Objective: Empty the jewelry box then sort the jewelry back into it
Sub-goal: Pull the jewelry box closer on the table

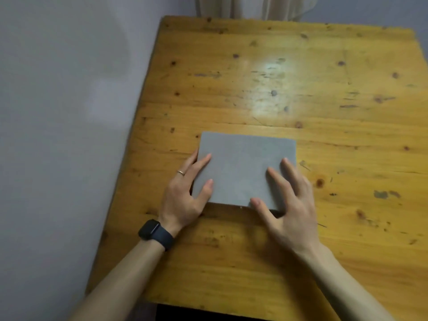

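Note:
A flat grey jewelry box [240, 163] lies closed on the wooden table [301, 89], near its front half. My left hand [185, 193], with a ring and a dark wristwatch, rests against the box's left side, thumb and index finger lying straight on the lid. Over the lid's right front corner my right hand [287, 202] spreads its fingers straight, the fingertips touching or just above the grey surface. No jewelry shows; the inside of the box is hidden.
A grey wall [69, 112] runs along the table's left edge. A pale curtain [252, 6] hangs behind the far edge. The table's front edge [208, 306] lies just below my forearms.

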Tool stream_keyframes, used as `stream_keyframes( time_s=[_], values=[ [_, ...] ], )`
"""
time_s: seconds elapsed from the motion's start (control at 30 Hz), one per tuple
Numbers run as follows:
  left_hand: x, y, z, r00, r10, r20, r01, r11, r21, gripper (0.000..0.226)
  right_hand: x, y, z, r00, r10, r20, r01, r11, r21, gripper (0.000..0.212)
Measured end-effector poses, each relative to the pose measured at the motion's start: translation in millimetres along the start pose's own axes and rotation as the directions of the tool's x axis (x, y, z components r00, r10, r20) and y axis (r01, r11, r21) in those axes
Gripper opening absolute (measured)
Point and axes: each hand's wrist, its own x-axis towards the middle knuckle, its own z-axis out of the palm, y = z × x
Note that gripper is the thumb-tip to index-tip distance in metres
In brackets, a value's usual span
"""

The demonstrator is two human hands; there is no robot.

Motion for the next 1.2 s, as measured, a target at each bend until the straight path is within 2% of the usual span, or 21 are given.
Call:
stream_keyframes(
  time_s=[0.1, 0.23, 0.37, 0.5, 0.77, 0.87, 1.0, 1.2],
  values=[
    [-3.8, -5.0, 3.0, 0.999, 0.031, -0.031, -0.031, 0.999, 0.010, 0.053, -1.7, 6.5, 6.6, 0.992, -0.079, -0.094, 0.079, 0.997, -0.002, 0.067],
    [-12.0, 1.4, 4.1, 0.998, 0.039, -0.056, -0.040, 0.999, -0.013, 0.054, -11.0, 5.8, 11.7, 0.972, -0.178, -0.156, 0.166, 0.982, -0.091, 0.070],
    [-30.0, 12.0, 9.4, 0.999, 0.006, -0.045, -0.008, 0.999, -0.036, 0.059, -23.2, -1.3, 17.5, 0.980, -0.144, -0.138, 0.116, 0.975, -0.191, 0.073],
    [-41.7, 13.4, 9.3, 0.999, 0.008, -0.038, -0.008, 1.000, -0.007, 0.060, -28.0, -12.3, 22.0, 0.989, -0.054, -0.138, 0.024, 0.977, -0.214, 0.074],
    [-51.6, 7.2, 14.5, 0.997, 0.037, -0.066, -0.030, 0.993, 0.113, 0.061, -32.9, -11.4, 27.1, 0.980, -0.046, -0.194, 0.013, 0.986, -0.166, 0.075],
    [-51.3, 6.9, 14.4, 0.997, 0.043, -0.066, -0.036, 0.993, 0.109, 0.060, -34.6, -10.6, 26.0, 0.977, -0.055, -0.207, 0.032, 0.993, -0.113, 0.077],
    [-51.2, 7.9, 13.0, 0.996, 0.021, -0.091, -0.011, 0.994, 0.111, 0.060, -33.2, -10.4, 24.8, 0.967, 0.000, -0.255, -0.003, 1.000, -0.014, 0.066],
    [-51.6, 9.5, 11.4, 0.996, 0.010, -0.094, 0.000, 0.994, 0.111, 0.061, -33.8, -9.2, 25.2, 0.968, -0.012, -0.252, 0.014, 1.000, 0.007, 0.065]
  ],
)
